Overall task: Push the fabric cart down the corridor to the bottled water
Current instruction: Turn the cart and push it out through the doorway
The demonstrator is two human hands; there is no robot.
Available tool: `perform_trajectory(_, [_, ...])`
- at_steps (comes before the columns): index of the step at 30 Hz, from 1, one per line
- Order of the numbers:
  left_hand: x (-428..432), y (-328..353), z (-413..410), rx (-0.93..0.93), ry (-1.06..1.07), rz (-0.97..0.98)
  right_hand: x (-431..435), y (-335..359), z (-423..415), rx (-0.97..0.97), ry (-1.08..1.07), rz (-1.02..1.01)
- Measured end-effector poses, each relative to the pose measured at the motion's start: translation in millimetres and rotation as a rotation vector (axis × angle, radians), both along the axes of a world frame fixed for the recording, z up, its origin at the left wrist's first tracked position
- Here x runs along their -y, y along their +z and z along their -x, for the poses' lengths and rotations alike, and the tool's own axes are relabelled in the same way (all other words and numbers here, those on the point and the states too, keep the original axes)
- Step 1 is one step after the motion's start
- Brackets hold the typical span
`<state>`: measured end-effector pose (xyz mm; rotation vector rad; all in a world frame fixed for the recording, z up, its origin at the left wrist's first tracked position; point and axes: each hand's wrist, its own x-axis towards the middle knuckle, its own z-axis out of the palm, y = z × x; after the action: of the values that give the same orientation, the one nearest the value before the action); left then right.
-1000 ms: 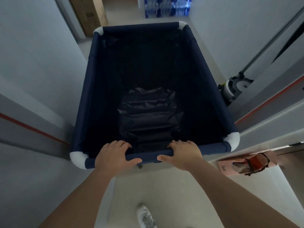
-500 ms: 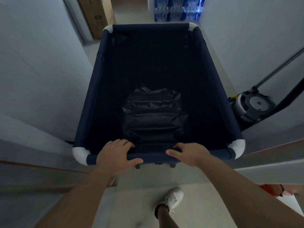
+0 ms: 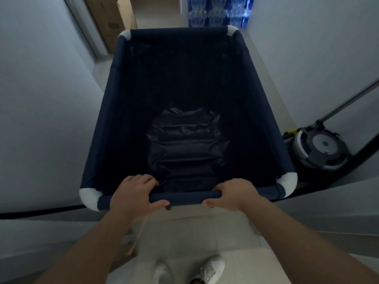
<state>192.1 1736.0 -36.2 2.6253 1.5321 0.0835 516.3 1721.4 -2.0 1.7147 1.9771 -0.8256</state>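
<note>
While gripping cart: hands.

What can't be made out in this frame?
Head view only:
- Fabric cart wheels: hidden under its body.
- Bottled water: top cut off by the frame edge, labels too small.
- Cardboard box: cropped, print unreadable.
- Floor machine handle: runs out of frame.
- Black bag contents: too dark.

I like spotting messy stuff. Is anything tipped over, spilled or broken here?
Nothing looks spilled or broken. The cart stands straight in the corridor, both hands grip its near bar, and a crumpled dark bag lies on its bottom. A floor cleaning machine is parked at the right wall, close beside the cart.
</note>
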Motion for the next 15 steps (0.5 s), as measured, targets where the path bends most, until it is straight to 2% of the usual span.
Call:
perform_trajectory(10, [-52.2,4.3,45.6,-0.124,-0.166,0.013,7.1,-6.3,50.0,-0.014,-0.132,-0.031])
perform_trajectory(15, [-70.1,4.4,59.1,-0.126,-0.228,0.017,13.1,-3.3,69.9,-0.02,-0.197,-0.066])
